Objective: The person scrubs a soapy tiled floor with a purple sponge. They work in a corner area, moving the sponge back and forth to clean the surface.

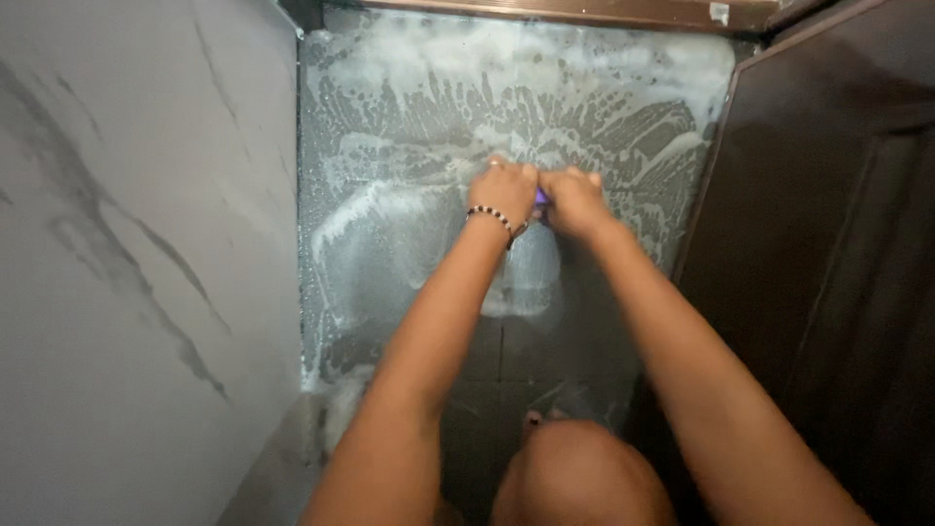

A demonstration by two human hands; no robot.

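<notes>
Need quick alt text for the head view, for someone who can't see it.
Both hands, left hand and right hand, press a mostly hidden purple tool onto a soapy grey floor. A marbled wall is left, a dark door right.

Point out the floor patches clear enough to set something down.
Barest: the dark, foam-free floor between the forearms, above the knee. Thick foam spreads toward the door threshold and along the marble wall. Crowded at centre: left hand and right hand share a purple object.

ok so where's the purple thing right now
In the head view, the purple object sits at centre, pinched between the left hand and right hand on the soapy floor.
</notes>
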